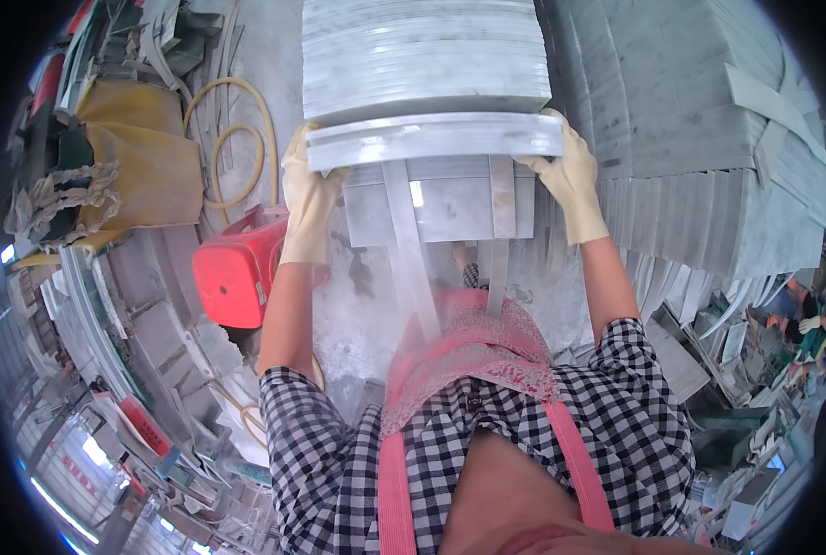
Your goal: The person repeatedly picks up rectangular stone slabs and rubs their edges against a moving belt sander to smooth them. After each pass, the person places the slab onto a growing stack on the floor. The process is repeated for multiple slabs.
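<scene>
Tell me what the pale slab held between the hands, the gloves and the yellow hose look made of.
Slab: probably stone, perhaps marble; grey-white, its glossy edge catching light.
Gloves: likely rubber or latex; cream, mostly matte, thin and close-fitting.
Yellow hose: rubber or plastic, I can't tell which; smooth-looking, bending in round loops.

From here I see a boxy red plastic piece (237,277) left of centre, a yellow hose (272,153) looped above it, a yellow sheet (144,166) at upper left, a co-worker's gloved hand (810,325) far right
</scene>
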### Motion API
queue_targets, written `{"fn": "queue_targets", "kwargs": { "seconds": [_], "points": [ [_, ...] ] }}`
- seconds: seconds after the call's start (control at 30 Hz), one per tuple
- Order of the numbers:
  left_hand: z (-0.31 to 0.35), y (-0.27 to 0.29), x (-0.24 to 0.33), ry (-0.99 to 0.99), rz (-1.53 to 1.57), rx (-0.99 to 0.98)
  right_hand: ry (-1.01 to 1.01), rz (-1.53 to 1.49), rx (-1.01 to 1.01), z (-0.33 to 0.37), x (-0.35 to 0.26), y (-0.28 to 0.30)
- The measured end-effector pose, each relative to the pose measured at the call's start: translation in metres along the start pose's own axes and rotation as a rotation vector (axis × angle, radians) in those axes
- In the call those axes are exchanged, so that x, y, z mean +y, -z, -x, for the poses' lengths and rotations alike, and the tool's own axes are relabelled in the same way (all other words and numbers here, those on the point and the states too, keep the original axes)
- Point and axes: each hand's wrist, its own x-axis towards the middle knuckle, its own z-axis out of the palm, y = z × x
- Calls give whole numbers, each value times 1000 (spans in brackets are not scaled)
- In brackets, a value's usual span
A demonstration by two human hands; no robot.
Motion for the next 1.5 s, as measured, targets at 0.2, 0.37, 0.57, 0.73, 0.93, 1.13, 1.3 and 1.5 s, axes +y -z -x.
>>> {"fn": "queue_targets", "kwargs": {
  "seconds": [0.2,0.37,0.57,0.73,0.93,1.13,1.3,1.5],
  "points": [
    [-17,0,-6,418,415,-413,-59,236,69,-5,-4,9],
    [-18,5,27,446,516,-377,-42,-419,-63,-12,12,40],
    [-9,-20,99,590,781,-196,-66,-642,-100,33,21,66],
    [7,-24,112,711,673,-141,-53,-573,-77,57,23,81],
    [24,-27,105,621,902,-171,-55,-563,-104,62,39,83],
    [59,-27,115,724,1028,-166,-382,-1192,-166,89,75,82],
    [87,-29,107,314,728,-296,-100,-806,-131,112,73,97],
    [86,-40,92,300,423,-258,-333,-535,-115,113,59,111]
  ]
}}
